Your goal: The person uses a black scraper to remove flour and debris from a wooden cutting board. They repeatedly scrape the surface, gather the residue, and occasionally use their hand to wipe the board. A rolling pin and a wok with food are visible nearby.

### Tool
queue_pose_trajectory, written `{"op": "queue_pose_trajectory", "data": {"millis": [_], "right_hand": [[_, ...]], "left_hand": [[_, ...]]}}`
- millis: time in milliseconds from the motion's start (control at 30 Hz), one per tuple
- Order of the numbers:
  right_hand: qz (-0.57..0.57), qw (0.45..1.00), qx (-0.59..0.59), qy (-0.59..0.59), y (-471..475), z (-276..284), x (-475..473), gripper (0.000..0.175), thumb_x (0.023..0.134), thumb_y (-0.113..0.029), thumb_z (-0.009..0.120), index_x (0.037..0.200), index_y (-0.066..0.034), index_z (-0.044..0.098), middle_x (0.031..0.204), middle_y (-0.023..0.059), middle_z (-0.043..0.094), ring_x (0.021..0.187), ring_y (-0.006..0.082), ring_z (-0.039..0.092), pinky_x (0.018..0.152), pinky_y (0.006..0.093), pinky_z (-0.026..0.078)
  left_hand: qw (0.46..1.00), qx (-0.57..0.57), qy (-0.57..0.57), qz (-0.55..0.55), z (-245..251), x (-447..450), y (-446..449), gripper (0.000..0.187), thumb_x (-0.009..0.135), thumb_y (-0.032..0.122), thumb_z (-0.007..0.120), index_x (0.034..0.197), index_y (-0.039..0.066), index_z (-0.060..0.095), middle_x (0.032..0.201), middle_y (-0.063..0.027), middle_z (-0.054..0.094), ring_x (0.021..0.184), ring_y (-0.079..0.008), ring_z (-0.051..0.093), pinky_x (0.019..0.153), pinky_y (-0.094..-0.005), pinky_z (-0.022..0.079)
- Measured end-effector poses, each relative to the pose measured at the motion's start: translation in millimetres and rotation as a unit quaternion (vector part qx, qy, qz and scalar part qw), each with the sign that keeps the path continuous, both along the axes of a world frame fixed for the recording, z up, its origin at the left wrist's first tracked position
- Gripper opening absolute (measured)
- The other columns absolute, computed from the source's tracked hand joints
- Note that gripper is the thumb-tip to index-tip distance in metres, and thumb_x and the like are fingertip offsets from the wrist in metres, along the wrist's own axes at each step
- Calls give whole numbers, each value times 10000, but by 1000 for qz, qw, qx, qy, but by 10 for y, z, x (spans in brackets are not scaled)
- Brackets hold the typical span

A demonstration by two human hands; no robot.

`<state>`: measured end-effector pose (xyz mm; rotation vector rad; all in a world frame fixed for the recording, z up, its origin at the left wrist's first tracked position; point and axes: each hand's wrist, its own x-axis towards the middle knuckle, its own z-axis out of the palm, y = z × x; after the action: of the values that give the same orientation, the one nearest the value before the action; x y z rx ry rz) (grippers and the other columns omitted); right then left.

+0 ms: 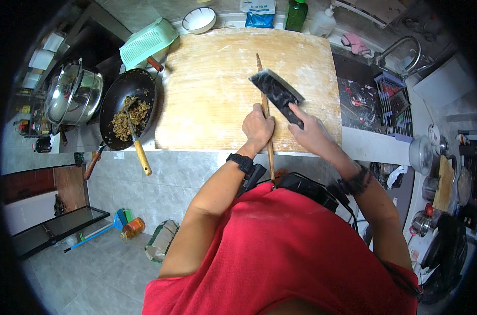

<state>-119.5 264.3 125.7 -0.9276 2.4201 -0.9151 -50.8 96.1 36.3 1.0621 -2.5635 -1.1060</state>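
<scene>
A long, thin wooden rolling pin (270, 151) with tapered ends lies lengthwise over a floured wooden board (207, 90), its near end reaching past the board's front edge. My left hand (258, 125) is closed around it near that edge. In my right hand (310, 130) is a cleaver (276, 88) with a dark blade, held by its dark handle with one finger stretched along it. The blade crosses over the pin beyond my left hand; whether the two touch I cannot tell.
At left, a black wok (106, 92) holds chopped food and a wooden-handled spatula (141, 155), beside a steel steamer pot (71, 94). Behind the board stand a green basket (148, 45), a bowl (199, 20) and bottles (296, 15). A sink with a faucet (396, 49) is at right.
</scene>
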Motion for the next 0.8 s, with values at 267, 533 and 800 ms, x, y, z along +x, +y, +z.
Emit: {"op": "queue_pose_trajectory", "data": {"millis": [267, 533, 800], "right_hand": [[-15, 1000, -3, 15, -49, 19, -7, 659, 919, -217, 687, 1549, -108, 527, 986, 286, 713, 913, 302, 724, 850, 405, 542], [-11, 999, 47, 8, -49, 55, -18, 657, 911, -236, 687, 1536, -100, 537, 993, 315, 719, 910, 378, 738, 845, 446, 557], [-22, 998, 50, -37, 74, 30, 72, 637, 926, -227, 669, 1535, -95, 537, 1014, 304, 717, 886, 349, 718, 833, 430, 548]], "left_hand": [[999, -20, 4, -34, -23, -7, -11, 313, 832, 149, 732, 1065, 11, 574, 870, -251, 733, 840, -453, 723, 771, -545, 564], [999, -13, -22, -41, -23, -1, 10, 379, 865, 239, 760, 1084, -5, 570, 906, -268, 731, 897, -460, 720, 826, -528, 559], [992, 125, 3, -25, -71, 50, -74, 282, 917, 246, 756, 959, -10, 646, 783, -181, 729, 709, -321, 715, 693, -456, 569]]}}
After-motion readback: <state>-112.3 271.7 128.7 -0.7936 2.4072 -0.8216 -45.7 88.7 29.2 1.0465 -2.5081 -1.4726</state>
